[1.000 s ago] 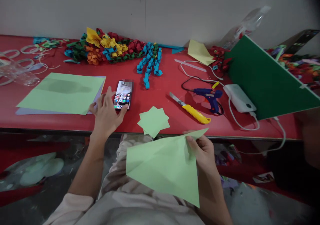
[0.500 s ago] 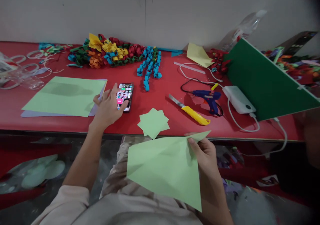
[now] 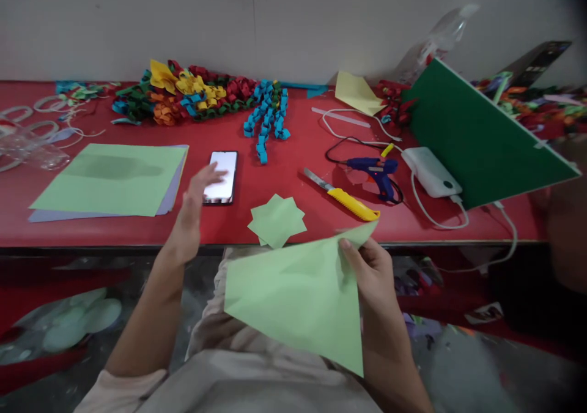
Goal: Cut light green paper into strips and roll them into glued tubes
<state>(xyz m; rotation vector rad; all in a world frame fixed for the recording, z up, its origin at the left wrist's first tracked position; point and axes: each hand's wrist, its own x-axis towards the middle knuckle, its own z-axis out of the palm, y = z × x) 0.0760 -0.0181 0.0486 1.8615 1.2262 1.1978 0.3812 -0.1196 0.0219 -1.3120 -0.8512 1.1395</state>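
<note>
My left hand (image 3: 189,208) is raised at the left edge of a phone (image 3: 224,177), fingers extended and slightly blurred, holding nothing. The phone lies on the red table with a mostly white lit screen. In my right hand (image 3: 370,269) is a sheet of light green paper (image 3: 298,290), pinched at its upper right corner between thumb and fingers. The sheet hangs over my lap, below the table edge. Small green paper squares (image 3: 277,220), fanned into a star shape, lie just beyond it. A yellow utility knife (image 3: 353,204) with its blade out rests near the sheet's corner.
A blue glue gun (image 3: 378,174) and a white power bank (image 3: 431,171) with cables lie right, before a leaning green board (image 3: 486,137). Stacked paper sheets (image 3: 110,180) lie left. Colourful paper chains (image 3: 197,95) and a plastic bottle (image 3: 32,147) are also on the table.
My left hand has drawn back leftward off the phone and turned on edge. The phone's screen went from colourful pictures to mostly white. My right hand still holds the green sheet.
</note>
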